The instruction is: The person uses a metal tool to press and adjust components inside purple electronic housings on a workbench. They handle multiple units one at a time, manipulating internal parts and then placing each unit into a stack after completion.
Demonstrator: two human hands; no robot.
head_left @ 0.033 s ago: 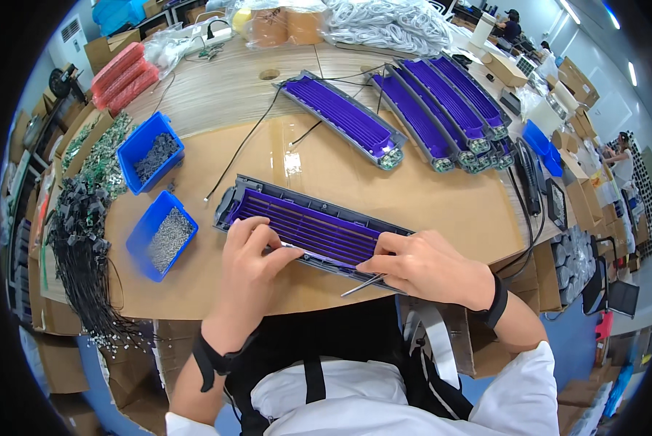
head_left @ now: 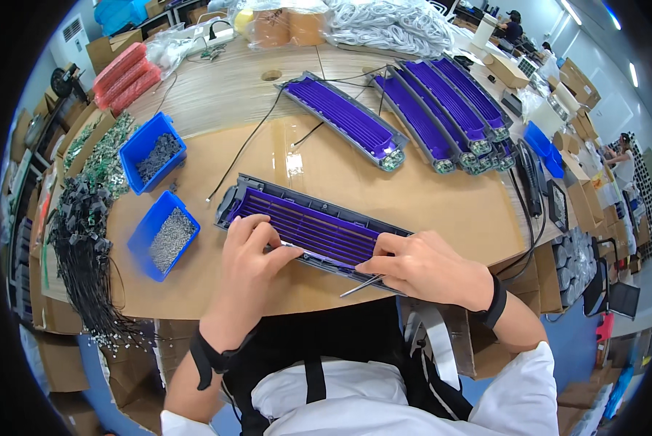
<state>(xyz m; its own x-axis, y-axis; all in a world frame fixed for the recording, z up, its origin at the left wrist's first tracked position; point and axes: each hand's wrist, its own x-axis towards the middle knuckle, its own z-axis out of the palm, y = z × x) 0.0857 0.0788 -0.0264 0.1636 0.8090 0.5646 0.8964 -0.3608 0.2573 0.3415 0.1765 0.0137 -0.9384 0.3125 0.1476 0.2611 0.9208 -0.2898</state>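
On the cardboard-covered table before me lies a long grey housing (head_left: 304,207) with a slatted purple inside, slanting down to the right. My left hand (head_left: 249,265) grips its near edge, fingers bent over the purple part and thumb along the rim. A thin pale strip (head_left: 304,253) shows along that edge by the thumb. Over the right end, my right hand (head_left: 420,265) is closed round a thin metal tool (head_left: 361,286), whose shaft sticks out to the lower left. Its fingertips touch the same near edge. The tool's other end is hidden in the hand.
Left of the housing stand a blue bin (head_left: 151,152) of grey parts and a blue bin (head_left: 164,236) of small metal pieces. Bundled black cables (head_left: 86,247) hang over the left edge. More purple housings (head_left: 442,109) lie at the back right, near a black-handled cabled tool (head_left: 529,178).
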